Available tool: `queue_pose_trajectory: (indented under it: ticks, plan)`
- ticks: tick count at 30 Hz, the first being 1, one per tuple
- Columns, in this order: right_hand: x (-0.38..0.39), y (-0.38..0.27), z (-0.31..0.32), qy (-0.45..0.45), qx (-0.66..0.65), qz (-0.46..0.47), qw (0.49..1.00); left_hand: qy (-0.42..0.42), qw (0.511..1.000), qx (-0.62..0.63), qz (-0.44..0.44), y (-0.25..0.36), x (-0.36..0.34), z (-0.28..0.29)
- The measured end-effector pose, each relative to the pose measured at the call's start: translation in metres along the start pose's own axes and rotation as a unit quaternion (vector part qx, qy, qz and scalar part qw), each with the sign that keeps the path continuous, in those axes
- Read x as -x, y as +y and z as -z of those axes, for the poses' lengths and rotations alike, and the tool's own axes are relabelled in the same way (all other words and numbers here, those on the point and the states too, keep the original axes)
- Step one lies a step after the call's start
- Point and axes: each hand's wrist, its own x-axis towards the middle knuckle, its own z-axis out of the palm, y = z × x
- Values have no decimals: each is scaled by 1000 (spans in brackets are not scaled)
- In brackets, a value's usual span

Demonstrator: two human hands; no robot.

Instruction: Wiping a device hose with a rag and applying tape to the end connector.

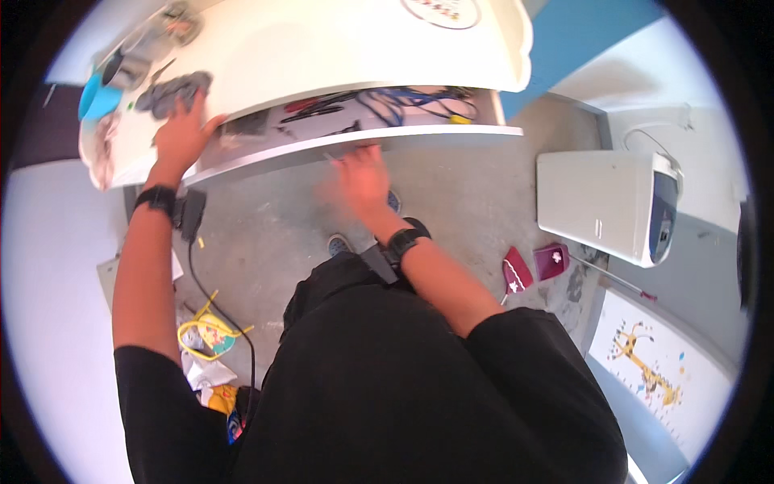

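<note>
At the left of the white desk (306, 40), my left hand (184, 133) lies on a crumpled grey cloth (179, 93), fingertips touching it and thumb stretched out to the side. Below the desktop a shallow drawer (435, 131) is pulled out. Inside it are blue cables (387, 105), dark pen-like items (318, 106) and a dark flat piece (246, 125) near my left hand. My right hand (361, 176) is at the outer side of the drawer front, around its middle. Motion smears its fingers, so their grip does not show.
A blue cup (98, 98), a dark cup (125, 71) and clear jars (181, 22) stand at the desk's left end. To the right are a white boxy appliance (597, 198) and a maroon dustpan (551, 260). A black cable (218, 310) hangs beside my left arm.
</note>
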Motion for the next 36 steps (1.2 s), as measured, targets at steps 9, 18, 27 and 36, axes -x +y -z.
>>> queue_pose_trajectory:
  ticks: [9,18,27,36]
  plan:
    - [11,-2,11,-6,-20,0,1000,6,1000,-1,15,7,4,10]
    - [11,-1,12,-18,-38,-32,999,1,1000,-8,19,5,2,4]
    - [-13,24,73,113,-64,-73,989,56,998,-7,-10,4,6,-3]
    - [-124,175,140,-161,116,-187,962,-10,1000,24,-15,5,3,18]
